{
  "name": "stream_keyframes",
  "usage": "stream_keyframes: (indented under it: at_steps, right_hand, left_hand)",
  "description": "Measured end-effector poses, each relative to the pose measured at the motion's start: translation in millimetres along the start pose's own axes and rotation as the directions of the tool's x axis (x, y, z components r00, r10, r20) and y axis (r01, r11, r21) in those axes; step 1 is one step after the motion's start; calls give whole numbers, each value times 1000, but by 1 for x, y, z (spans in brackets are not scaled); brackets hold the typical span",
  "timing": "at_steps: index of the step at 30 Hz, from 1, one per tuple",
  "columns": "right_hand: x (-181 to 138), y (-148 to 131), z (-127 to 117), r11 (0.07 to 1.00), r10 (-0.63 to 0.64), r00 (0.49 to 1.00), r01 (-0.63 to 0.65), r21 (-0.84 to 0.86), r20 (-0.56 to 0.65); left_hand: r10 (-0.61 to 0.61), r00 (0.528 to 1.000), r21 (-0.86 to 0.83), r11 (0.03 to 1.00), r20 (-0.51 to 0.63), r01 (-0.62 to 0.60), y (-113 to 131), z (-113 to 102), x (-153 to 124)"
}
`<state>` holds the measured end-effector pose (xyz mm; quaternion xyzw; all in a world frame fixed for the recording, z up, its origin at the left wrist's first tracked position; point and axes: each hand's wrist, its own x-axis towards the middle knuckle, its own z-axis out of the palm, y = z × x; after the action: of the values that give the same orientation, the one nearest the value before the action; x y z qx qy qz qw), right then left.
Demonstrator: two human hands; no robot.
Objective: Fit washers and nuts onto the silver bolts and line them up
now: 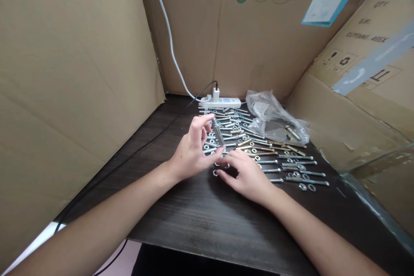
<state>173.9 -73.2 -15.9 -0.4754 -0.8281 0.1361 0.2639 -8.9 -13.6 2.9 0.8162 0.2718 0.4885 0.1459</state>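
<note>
My left hand (190, 148) holds a long metal bolt (218, 133) pinched between thumb and fingers, tilted above the dark wooden table (200, 215). My right hand (247, 174) rests on the table just to its right, fingertips down among small washers and nuts (216, 173); whether it grips one is hidden. Several bolts (258, 146) lie in rows beyond and to the right of both hands, with loose nuts and washers (307, 187) at the row's right end.
A clear plastic bag (274, 116) with more hardware lies behind the bolts. A white power strip (221, 101) with a plug and cables sits at the table's back. Cardboard walls (71, 73) close in the left, back and right sides.
</note>
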Motion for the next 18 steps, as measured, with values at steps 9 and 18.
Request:
stream_keyframes:
  at_steps: [9,18]
  right_hand:
    - [-1,0,5,991,-101,994,103,-82,31]
    - [0,-2,5,989,-46,998,50,-136,33]
  left_hand:
    - [247,966,139,962,-76,-235,13,-2,-1]
    - [63,979,1,998,195,-65,4,-1,-1]
